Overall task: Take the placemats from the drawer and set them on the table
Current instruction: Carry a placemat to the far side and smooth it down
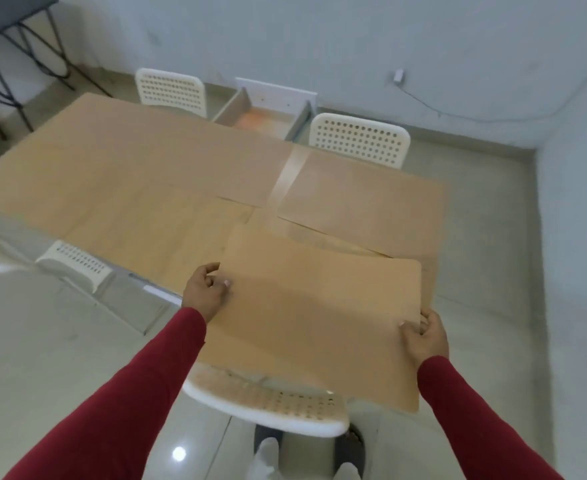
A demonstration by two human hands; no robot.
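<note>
Over the pale wooden table's (118, 188) near right corner we hold a flat tan rectangular placemat (312, 313), left hand (206, 293) and right hand (423, 336) pinching its side edges, judging lowering it flat comes next.

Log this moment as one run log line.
step: placing placemat | left hand: holds left edge | right hand: holds right edge | table: mats already laid | drawer: open

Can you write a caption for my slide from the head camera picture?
Both hands, left hand and right hand, hold a tan placemat over the table edge.
</note>
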